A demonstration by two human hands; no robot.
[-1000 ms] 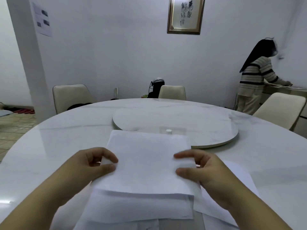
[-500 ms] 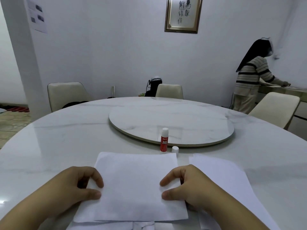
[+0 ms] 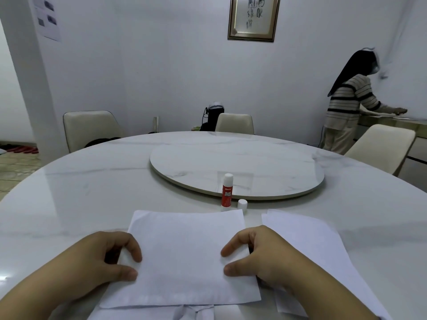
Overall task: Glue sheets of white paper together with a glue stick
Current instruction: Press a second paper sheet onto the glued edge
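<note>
White sheet [image 3: 189,257] pinned flat at both side edges, glue stick [image 3: 227,190] waiting just beyond it.

Head view: the left hand [image 3: 92,264] pinches the sheet's left edge between thumb and curled fingers, and the right hand [image 3: 261,255] does the same on the right edge, likely squaring it over the paper that peeks out beneath. The glue stick stands upright and uncapped just past the sheet's far edge, its cap [image 3: 242,203] beside it, both within easy reach. A second stack [image 3: 307,245] lies right of the sheet. All this sits on a glossy marble table [image 3: 92,190]; beyond the sheet a turntable [image 3: 238,167], chairs, a framed print on the wall, and someone working at a counter.
</note>
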